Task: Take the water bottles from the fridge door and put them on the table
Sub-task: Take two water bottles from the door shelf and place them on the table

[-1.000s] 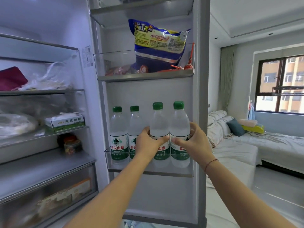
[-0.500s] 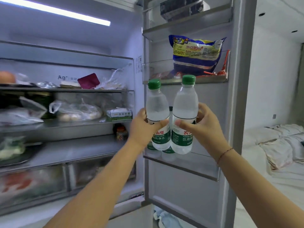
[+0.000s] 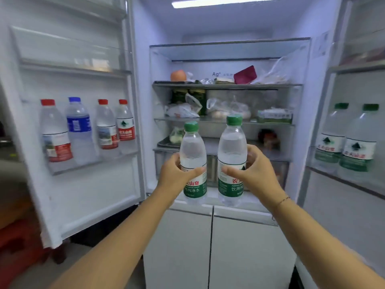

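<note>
So, in the head view the task is partly under way. The left hand is wrapped around one green-capped bottle, and the right hand is wrapped around a second green-capped bottle; both bottles stand upright, just beside each other, held in the air in front of the open fridge interior. Neither is on a bench, and no bench shows anywhere here, so the carry and the set-down are left. More remains too: at three o'clock two further green-capped bottles stand in the right door shelf, and at nine o'clock four bottles with red and blue caps stand in the left door rack.

Against the picture half a second back, the two held bottles no longer hover right over the door shelf; they are drawn clear of it and sit at the centre of the view. The view itself has swung leftwards, so the right door has slid out to three o'clock and the left door has come into sight.
</note>
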